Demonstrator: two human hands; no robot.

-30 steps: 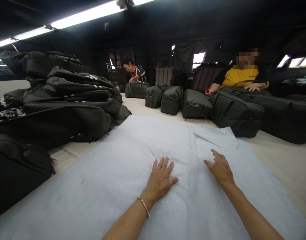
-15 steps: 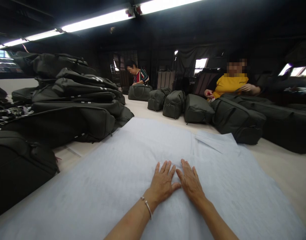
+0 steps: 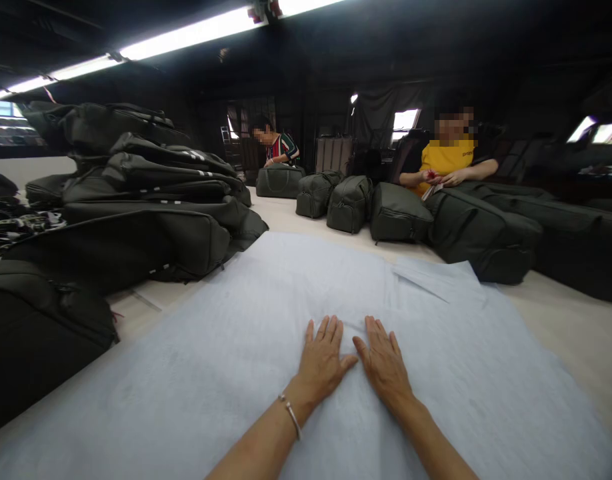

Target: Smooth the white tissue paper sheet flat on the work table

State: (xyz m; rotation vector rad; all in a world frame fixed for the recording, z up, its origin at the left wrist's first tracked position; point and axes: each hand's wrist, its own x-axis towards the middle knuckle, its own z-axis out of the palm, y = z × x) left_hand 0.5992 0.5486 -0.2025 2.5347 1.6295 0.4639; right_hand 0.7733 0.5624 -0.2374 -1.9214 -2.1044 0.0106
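A large pale blue-white sheet (image 3: 186, 387) of thin material lies spread over the table in front of me, with light wrinkles and a folded flap at its far right. My left hand (image 3: 322, 360) rests flat on it, palm down, fingers stretched out; a thin bracelet (image 3: 291, 417) circles that wrist. Close beside it, my right hand (image 3: 385, 363) also lies palm down with its fingers extended. The thumbs point toward each other with a small gap between them. Neither hand grips anything.
A tall pile of dark bags (image 3: 151, 200) stands at the left, and another dark bag (image 3: 41, 333) sits nearer. Several dark duffel bags (image 3: 401, 210) line the far side. A person in yellow (image 3: 446, 160) and a person in stripes (image 3: 281, 150) are behind them.
My two hands have moved slightly apart, still flat on the sheet. The person in yellow has brought both hands together. The view has shifted a little.
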